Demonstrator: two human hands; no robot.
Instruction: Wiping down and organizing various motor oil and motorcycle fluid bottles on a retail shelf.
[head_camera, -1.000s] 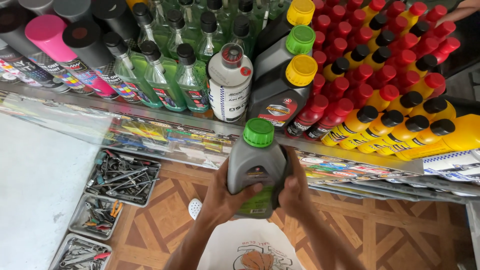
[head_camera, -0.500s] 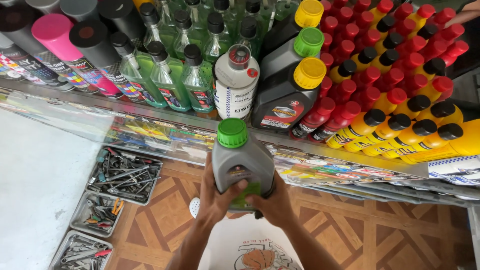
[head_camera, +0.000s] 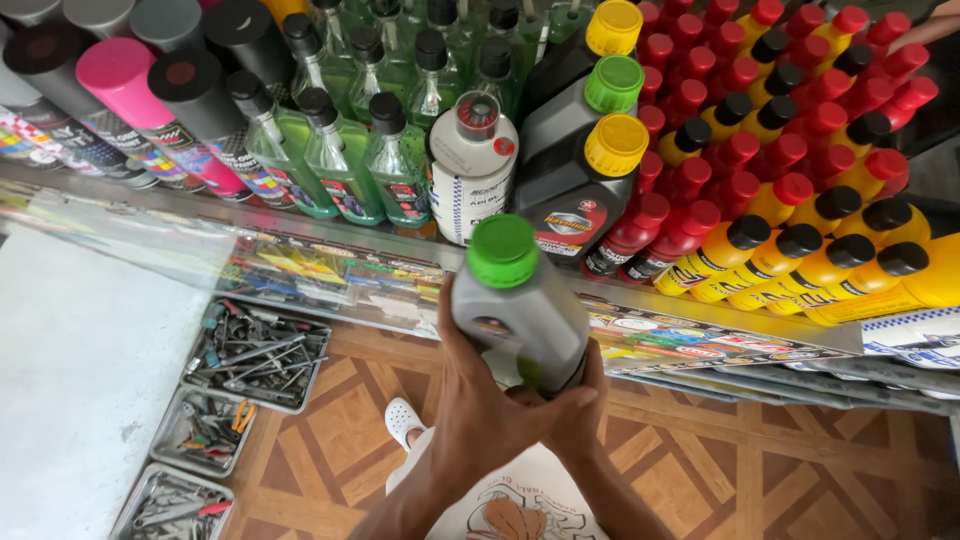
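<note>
**Grey bottle held in both hands before the shelf**

Both hands grasp a grey bottle with a green cap (head_camera: 518, 305), held in the air just in front of the front edge of the glass shelf (head_camera: 700, 300). The left hand (head_camera: 480, 400) wraps the bottle's lower left side, fingers curled around it. The right hand (head_camera: 578, 412) cups the base from the right, thumb pressed against the body. The bottle tilts slightly, cap pointing towards the shelf. On the shelf, near the front edge, stand a white can (head_camera: 472, 170), dark bottles with yellow and green caps (head_camera: 580, 170), green bottles (head_camera: 340, 160) to the left and yellow bottles (head_camera: 800, 260) towards the right end. Trays of tools (head_camera: 255, 350) lie on the patterned floor (head_camera: 780, 470).
</note>
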